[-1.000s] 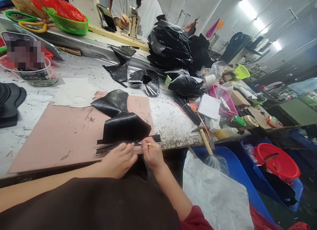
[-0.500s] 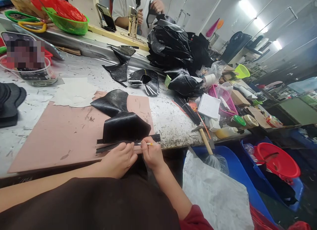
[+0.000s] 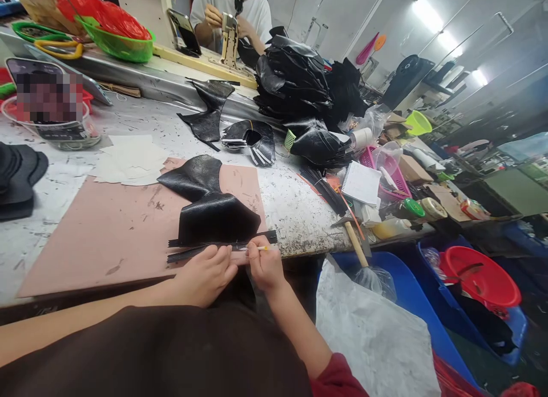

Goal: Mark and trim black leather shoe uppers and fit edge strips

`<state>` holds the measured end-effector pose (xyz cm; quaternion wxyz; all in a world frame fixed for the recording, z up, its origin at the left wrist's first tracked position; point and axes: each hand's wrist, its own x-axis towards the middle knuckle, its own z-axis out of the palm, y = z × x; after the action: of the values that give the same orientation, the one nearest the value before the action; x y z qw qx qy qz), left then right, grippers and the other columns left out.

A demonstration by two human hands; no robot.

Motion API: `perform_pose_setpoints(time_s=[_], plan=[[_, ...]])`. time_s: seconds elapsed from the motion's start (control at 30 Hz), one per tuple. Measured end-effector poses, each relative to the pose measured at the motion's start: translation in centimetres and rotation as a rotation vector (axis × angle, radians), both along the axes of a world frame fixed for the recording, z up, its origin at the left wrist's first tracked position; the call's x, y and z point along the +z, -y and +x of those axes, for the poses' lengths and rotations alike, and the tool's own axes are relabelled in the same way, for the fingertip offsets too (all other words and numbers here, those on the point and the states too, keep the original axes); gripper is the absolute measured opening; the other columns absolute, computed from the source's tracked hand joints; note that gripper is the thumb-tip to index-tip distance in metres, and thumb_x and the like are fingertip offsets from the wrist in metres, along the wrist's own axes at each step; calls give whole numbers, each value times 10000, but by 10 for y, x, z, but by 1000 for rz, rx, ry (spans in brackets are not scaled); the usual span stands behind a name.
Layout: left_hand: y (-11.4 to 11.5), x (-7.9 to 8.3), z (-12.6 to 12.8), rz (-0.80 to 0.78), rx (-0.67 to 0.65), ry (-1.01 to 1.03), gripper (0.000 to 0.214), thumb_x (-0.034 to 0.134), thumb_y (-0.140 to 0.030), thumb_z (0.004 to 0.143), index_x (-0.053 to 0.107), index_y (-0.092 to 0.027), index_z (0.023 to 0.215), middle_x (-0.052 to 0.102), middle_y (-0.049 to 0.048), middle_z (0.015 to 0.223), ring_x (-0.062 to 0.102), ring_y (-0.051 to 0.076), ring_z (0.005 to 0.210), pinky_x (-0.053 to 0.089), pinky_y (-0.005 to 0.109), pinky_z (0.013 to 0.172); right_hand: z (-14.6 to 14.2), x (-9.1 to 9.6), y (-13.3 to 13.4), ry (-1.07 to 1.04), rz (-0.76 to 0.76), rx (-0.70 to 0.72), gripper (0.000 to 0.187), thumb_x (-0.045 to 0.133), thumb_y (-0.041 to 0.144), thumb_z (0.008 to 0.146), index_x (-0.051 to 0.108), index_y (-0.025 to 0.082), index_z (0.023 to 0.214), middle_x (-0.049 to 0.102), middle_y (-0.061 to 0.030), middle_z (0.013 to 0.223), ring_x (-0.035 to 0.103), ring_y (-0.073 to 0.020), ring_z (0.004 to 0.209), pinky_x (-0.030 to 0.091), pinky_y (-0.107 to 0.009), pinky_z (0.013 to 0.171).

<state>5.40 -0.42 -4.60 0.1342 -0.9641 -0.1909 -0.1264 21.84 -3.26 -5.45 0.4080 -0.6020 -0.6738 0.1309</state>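
Observation:
My left hand (image 3: 209,274) is closed, its fingers pressed together at the edge of a black zipper strip (image 3: 185,254), pressing it against the pink board. In my right hand (image 3: 266,267) a thin white pen (image 3: 264,248) with a yellowish end is pinched, its other end pointing left toward the strip beside my left fingertips. Just beyond both hands lies a folded black leather piece (image 3: 218,217) with a second zipper strip (image 3: 272,236) along its near edge. Another black leather piece (image 3: 194,174) adjoins it. My fingers hide part of the strips.
The pink board (image 3: 103,231) lies at the table's near edge. White paper pieces (image 3: 131,160) and a phone (image 3: 43,94) in a clear tub are left. A heap of black leather (image 3: 295,75) stands behind; a hammer (image 3: 356,243) lies right. A co-worker (image 3: 231,20) sits across.
My right hand has shifted slightly right with the pen, while my left stays almost in place. The co-worker's hands have moved left and lower behind the sewing machine.

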Motion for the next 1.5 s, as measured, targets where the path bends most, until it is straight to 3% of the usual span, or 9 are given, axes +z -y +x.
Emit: perform_pose_setpoints(time_s=[0.13,0.3,0.57,0.7,0.93,1.07,1.27,1.43,1.5], plan=[[-1,3,0,-60,8,-5,147,467,-171,774,610,-172,805,660,94,901,515,221,919,351,332,780,23,0,0,-129,200,-327,270,226,298,877,395,211,686,487,-24,628,512,-152,592,414,-278,591],[-2,11,-3,-120,-7,-54,143,503,-175,754,592,-157,864,620,139,1010,551,229,840,365,343,714,76,-1,-15,119,-25,-620,209,376,373,824,444,195,738,477,-19,569,458,-167,501,349,-275,496],[-3,25,-12,-662,145,232,78,445,-188,730,449,-183,808,482,48,894,502,147,690,412,269,596,23,18,4,150,561,-269,218,398,97,764,449,208,944,540,-74,857,535,-199,828,429,-344,691],[-12,39,-19,-1040,357,550,55,400,-220,696,349,-214,715,412,-15,766,451,132,661,425,273,607,-29,23,10,263,433,166,218,414,104,701,463,194,894,561,-56,877,513,-187,796,404,-336,694],[-32,45,-46,-1246,520,999,99,415,-277,687,339,-218,665,414,-41,676,470,135,664,414,279,630,-52,18,6,557,257,-31,119,478,167,786,506,200,675,492,-17,652,405,-171,628,276,-317,591],[-46,36,-69,-1063,764,864,243,548,-399,636,418,-212,718,487,-43,677,494,144,612,394,290,598,-61,17,7,539,290,35,89,511,164,754,502,190,670,511,-26,707,422,-174,668,288,-316,609],[-54,19,-65,-1428,689,845,307,544,-305,563,373,-221,804,428,-111,524,422,110,455,334,234,474,-85,12,-14,373,339,118,68,520,136,730,537,199,710,560,-27,785,492,-172,734,354,-318,652],[-31,17,-60,-1424,662,813,226,505,-192,537,383,-210,728,362,-118,483,412,101,474,329,217,498,-16,45,-10,-360,317,-393,51,474,245,769,481,199,749,552,-16,713,538,-148,616,443,-286,544],[-15,20,-69,-1420,636,704,213,492,-161,528,408,-207,718,388,-101,508,433,112,492,327,221,490,29,68,3,-606,539,-683,92,496,280,747,428,221,731,501,21,627,497,-135,489,413,-273,433]])
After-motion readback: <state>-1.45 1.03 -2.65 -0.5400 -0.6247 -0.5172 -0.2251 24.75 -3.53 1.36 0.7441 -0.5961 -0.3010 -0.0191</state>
